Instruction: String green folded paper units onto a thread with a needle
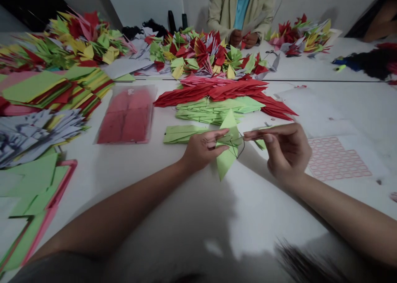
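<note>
While pinched, green paper [228, 148] sits between left hand [201, 148] and right hand [287, 150].

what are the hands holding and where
Left hand pinches the green folded paper at its middle; right hand touches its right edge, grip unclear.

Dim, soft light
Bare left hand [203, 148] and right hand [287, 150] shadowed the smooth white table [186, 192]; edges bowed, blurred

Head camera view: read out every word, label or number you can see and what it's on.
No text can be read.
White sheet of pink-outlined sticker labels: the labels look blank.
Clear plastic packet of red paper: mark near top, too blurred.
Grey printed folded papers: print too blurred.
Green folded paper piece in the left hand: plain.
</note>
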